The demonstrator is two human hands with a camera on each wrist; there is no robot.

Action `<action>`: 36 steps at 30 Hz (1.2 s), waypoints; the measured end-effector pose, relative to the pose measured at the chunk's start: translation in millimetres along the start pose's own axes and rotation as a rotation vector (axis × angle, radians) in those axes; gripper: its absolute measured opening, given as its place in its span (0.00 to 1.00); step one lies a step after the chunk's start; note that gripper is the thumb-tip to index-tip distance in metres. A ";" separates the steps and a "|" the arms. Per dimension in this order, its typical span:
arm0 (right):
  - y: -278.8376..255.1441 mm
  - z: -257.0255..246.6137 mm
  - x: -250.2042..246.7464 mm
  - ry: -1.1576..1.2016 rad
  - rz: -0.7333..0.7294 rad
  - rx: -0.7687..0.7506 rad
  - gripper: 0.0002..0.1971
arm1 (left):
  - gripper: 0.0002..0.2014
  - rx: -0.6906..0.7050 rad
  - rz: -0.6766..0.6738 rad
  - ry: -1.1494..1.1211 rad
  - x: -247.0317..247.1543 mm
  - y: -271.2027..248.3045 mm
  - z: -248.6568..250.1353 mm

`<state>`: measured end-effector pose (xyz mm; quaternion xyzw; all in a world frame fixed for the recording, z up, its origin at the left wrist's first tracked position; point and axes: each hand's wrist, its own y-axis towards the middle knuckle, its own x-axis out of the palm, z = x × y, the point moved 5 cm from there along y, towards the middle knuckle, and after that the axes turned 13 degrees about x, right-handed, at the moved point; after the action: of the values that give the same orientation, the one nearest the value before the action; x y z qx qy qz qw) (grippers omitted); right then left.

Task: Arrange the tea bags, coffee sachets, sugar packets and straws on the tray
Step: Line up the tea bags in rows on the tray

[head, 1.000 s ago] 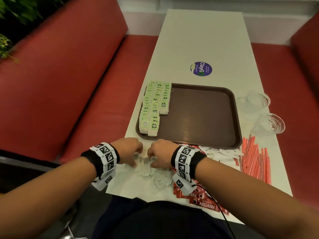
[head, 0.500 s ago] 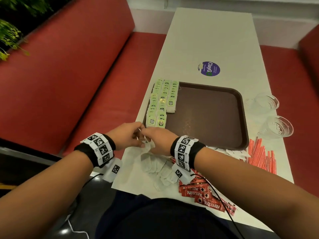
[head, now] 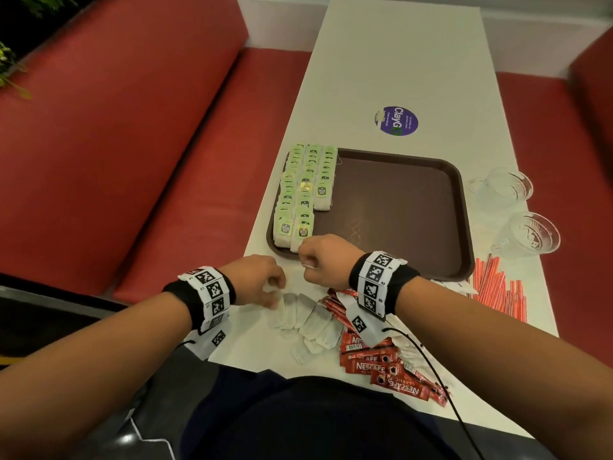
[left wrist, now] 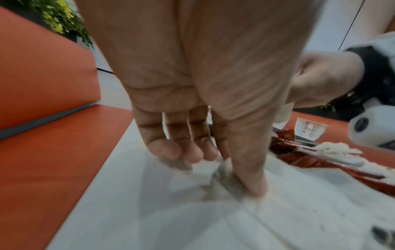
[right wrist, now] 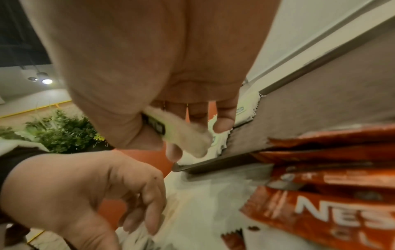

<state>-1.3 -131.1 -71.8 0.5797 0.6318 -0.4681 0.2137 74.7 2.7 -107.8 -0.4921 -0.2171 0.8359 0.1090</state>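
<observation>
Brown plastic tray (head: 398,207) sits in the middle of the white table (head: 398,61), with three rows of green-tagged tea bags (head: 306,190) lined up along its left side; the third row is shorter than the other two. I am in the tea bag step, I judge, with the rest of the tray bare. My right hand (head: 326,258) hangs over the near left corner of the tray with thumb and fingers pinched on one tea bag (right wrist: 181,133), its green tag showing between them. My left hand (head: 255,280) is down at the loose tea bags (head: 308,322) on the table in front of me, its fingers bent and its thumb and fingertips closing on one bag (left wrist: 224,179); the wrist view is blurred, so I cannot say how firm that hold is. Red coffee sachets (head: 381,363) lie heaped just right of that pile, the white sugar packets (head: 454,287) sit near the tray's near edge, and the red striped straws (head: 497,287) lie beyond them, none yet on the tray. Two glass cups (head: 517,210) stand to the tray's right. Next, I think, the bag in my right hand wants laying tag-up at the end of a row, overlapping its neighbour as the others do
</observation>
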 end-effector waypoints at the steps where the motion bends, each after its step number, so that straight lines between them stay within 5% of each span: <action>1: -0.8 1.9 -0.7 0.017 -0.002 0.020 0.12 | 0.14 0.005 -0.007 0.009 1.9 2.3 -1.3; 5: -1.4 7.0 -1.7 0.093 -0.017 0.059 0.16 | 0.06 -0.013 0.000 -0.023 -11.6 6.7 -6.3; 12: 6.1 13.2 -9.8 0.187 0.049 0.063 0.13 | 0.05 0.012 0.270 -0.244 -68.9 15.3 -3.4; 17: 9.2 22.2 -26.4 0.279 0.151 0.064 0.06 | 0.07 0.039 0.323 -0.299 -78.2 32.7 4.6; 22: 6.9 47.3 -38.9 0.296 0.219 0.187 0.05 | 0.06 0.047 0.531 -0.341 -91.8 42.0 11.7; 30: 7.4 70.8 -45.3 0.391 0.235 0.263 0.05 | 0.06 0.142 0.451 -0.169 -107.7 64.4 33.9; 36: 10.9 79.6 -48.6 0.406 0.246 0.289 0.10 | 0.02 0.159 0.575 -0.214 -125.9 73.1 28.8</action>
<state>-1.4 -225.0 -73.5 0.7585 0.5132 -0.3982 0.0528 113.8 -119.0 -32.4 -0.4323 -0.0134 0.8940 -0.1171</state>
